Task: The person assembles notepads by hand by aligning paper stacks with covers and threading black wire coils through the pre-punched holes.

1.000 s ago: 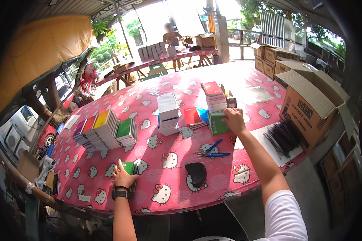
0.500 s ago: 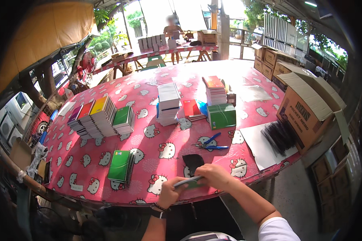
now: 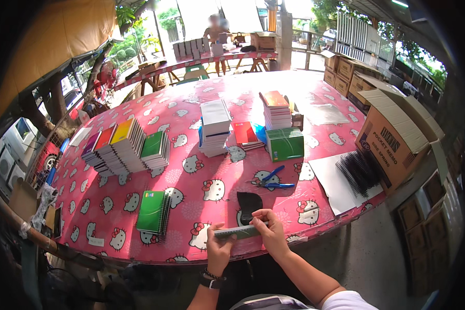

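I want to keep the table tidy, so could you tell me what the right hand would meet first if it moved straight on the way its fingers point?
The right hand points up-left; past the notebook it holds, probably the black pad.

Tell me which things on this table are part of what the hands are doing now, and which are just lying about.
In hand:
- thin notebook, held edge-on by left hand and right hand
- black pouch, just behind it
- green notebook pile, left of the hands

Lying about:
- blue scissors
- black spiral coils
- cardboard box
- coloured stacks
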Motion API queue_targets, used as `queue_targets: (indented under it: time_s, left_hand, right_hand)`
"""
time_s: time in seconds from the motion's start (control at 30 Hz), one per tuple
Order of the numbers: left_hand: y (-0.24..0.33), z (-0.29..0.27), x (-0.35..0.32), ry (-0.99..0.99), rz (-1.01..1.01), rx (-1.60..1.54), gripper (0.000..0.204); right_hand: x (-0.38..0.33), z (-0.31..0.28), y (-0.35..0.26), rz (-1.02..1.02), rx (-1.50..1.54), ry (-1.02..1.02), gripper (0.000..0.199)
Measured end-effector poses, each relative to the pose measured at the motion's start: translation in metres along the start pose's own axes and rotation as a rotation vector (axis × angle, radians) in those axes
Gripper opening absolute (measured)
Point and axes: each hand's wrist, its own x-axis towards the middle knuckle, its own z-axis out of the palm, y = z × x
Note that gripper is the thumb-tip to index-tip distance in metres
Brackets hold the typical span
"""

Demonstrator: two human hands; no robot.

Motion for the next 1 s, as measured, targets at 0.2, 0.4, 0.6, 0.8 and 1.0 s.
queue_targets:
  time_s: [0.2, 0.4, 0.6, 0.8, 1.0]
  left_hand:
    - [0.038, 0.019, -0.011, 0.140, 0.729, 0.919, 0.061]
    - [0.020, 0.027, 0.005, -0.059, 0.764, 1.026, 0.049]
    - [0.028, 0.032, 0.011, -0.127, 0.786, 1.010, 0.045]
    - [0.028, 0.027, 0.012, -0.100, 0.804, 0.988, 0.046]
    - [0.032, 0.021, 0.023, -0.152, 0.768, 1.019, 0.051]
  right_hand:
    - [0.001, 0.003, 0.003, -0.113, -0.037, 0.063, 0.021]
    - [0.028, -0.037, 0.011, -0.161, -0.101, -0.017, 0.019]
    - [0.109, -0.253, -0.054, -0.362, -1.193, 0.654, 0.012]
    - [0.118, -0.300, -0.043, 0.018, -1.697, 0.456, 0.025]
    - [0.124, -0.297, -0.053, -0.068, -1.648, 0.439, 0.022]
